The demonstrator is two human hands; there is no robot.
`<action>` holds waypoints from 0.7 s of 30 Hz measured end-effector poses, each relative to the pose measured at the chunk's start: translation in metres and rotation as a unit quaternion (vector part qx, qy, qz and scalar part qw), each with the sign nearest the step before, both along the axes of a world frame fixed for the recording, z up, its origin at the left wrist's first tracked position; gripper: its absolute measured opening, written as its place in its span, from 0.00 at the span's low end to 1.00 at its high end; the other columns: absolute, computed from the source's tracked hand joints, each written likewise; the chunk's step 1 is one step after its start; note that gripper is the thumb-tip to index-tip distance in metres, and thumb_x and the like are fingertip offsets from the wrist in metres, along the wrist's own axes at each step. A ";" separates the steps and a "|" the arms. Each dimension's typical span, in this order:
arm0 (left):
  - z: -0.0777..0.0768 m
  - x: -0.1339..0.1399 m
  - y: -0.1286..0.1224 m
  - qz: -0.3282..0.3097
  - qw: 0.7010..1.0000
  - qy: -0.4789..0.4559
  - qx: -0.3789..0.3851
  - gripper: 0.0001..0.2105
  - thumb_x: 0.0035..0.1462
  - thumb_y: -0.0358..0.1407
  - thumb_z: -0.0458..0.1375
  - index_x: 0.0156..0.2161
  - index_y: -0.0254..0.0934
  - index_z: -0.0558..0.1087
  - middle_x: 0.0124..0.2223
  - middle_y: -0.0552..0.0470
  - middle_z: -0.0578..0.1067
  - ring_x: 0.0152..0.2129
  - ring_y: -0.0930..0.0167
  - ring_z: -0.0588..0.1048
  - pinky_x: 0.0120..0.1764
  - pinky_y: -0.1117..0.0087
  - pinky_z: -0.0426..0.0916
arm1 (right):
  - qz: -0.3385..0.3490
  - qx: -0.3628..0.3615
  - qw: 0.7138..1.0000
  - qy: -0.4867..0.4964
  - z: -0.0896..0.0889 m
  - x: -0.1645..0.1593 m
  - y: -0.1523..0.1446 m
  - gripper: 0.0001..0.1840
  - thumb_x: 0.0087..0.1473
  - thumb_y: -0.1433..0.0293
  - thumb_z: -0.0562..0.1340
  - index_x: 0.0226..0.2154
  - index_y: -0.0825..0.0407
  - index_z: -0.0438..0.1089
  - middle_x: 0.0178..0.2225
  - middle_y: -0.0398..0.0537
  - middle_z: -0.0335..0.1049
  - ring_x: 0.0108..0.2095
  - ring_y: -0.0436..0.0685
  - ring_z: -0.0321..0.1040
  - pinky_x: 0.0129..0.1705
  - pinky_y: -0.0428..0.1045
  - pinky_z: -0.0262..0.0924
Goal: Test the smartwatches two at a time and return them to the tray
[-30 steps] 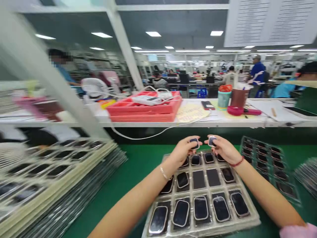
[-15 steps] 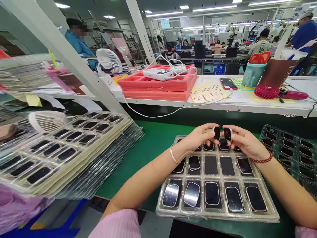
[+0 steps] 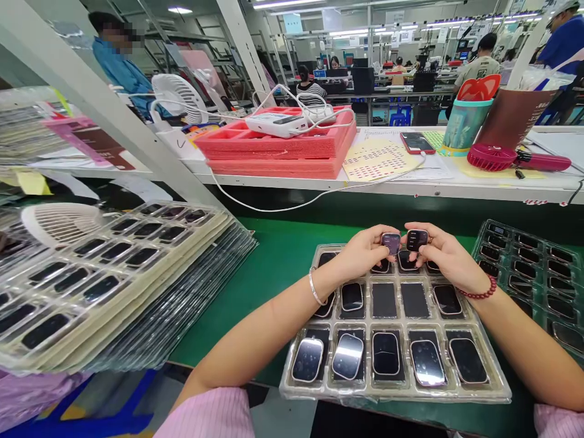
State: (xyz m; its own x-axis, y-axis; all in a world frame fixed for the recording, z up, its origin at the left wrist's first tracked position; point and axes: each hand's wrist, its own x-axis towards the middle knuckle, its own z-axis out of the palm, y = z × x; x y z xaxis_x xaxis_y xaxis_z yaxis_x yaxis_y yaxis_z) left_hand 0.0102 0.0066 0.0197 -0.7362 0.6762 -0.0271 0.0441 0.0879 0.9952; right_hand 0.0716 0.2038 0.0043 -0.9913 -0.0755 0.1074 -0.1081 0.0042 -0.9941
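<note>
Green desk (image 3: 274, 258) carries your tray (image 3: 396, 394). Above its far row, your left hand (image 3: 368, 248) pinches the left watch (image 3: 391, 242), and your right hand (image 3: 451, 257) pinches the right watch (image 3: 415, 239) just beside it; each grip is closed on its watch. Both seem lit, but this is too small to be sure.

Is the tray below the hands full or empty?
Partly full: the tray has two empty middle-row compartments; five watches fill its front row.

A dark, rounded-square watch face with a pale rim (image 3: 391, 241) and a matching pale-rimmed watch face (image 3: 416, 238), both showing small light marks, are raised side by side, narrowly apart, screens visible.
</note>
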 end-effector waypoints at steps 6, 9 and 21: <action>0.004 0.002 -0.001 0.013 1.000 0.009 0.007 0.14 0.57 0.35 0.55 0.47 0.32 0.71 0.40 0.46 0.76 0.29 0.72 0.77 0.24 0.77 0.66 | -0.003 -0.026 0.999 0.019 -0.001 0.001 0.003 0.16 0.57 0.65 0.61 0.47 0.53 0.71 0.40 0.51 0.77 0.27 0.49 0.71 0.27 0.44 0.68; 0.007 0.003 -0.001 0.026 0.999 0.005 0.019 0.13 0.59 0.38 0.54 0.45 0.32 0.72 0.37 0.48 0.75 0.26 0.73 0.77 0.22 0.77 0.65 | -0.010 -0.038 0.999 0.022 0.001 0.001 0.002 0.14 0.59 0.62 0.60 0.41 0.55 0.72 0.35 0.51 0.78 0.23 0.48 0.69 0.25 0.44 0.66; 0.001 0.002 0.000 0.034 0.999 0.002 0.016 0.13 0.55 0.31 0.58 0.47 0.32 0.71 0.34 0.50 0.75 0.26 0.74 0.76 0.23 0.79 0.66 | 0.007 0.015 0.999 0.035 0.000 0.000 0.000 0.15 0.57 0.67 0.62 0.47 0.54 0.68 0.39 0.52 0.77 0.26 0.48 0.70 0.27 0.45 0.67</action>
